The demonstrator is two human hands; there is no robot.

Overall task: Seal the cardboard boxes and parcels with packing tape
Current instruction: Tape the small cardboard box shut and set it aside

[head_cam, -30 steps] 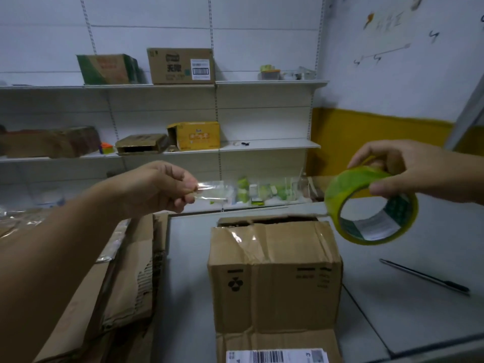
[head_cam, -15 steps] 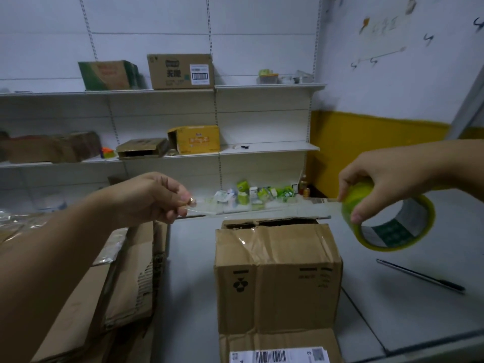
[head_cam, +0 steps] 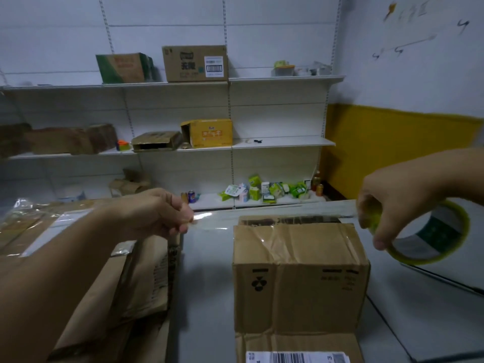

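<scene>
Tape (head_cam: 262, 215) over box (head_cam: 298, 284), left fingers (head_cam: 181, 216) pinching it, right fingers (head_cam: 383, 231) gripping roll (head_cam: 440, 229); cartons (head_cam: 141, 279) beside.

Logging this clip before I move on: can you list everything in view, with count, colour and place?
table: one, grey, foreground
cardboard box: one, brown, centre of the table
labelled cardboard: one, brown, bottom edge, nearer than the box
tape roll: one, yellow-green, held right of the box
tape strip: one, clear, stretched above the box's far edge
flattened cardboard: a stack, brown, left of the box
shelf boxes: several, brown, green, yellow, on the wall shelves
small cartons: many, green and white, lowest shelf
left hand: pinches the strip's end
right hand: grips the roll
</scene>
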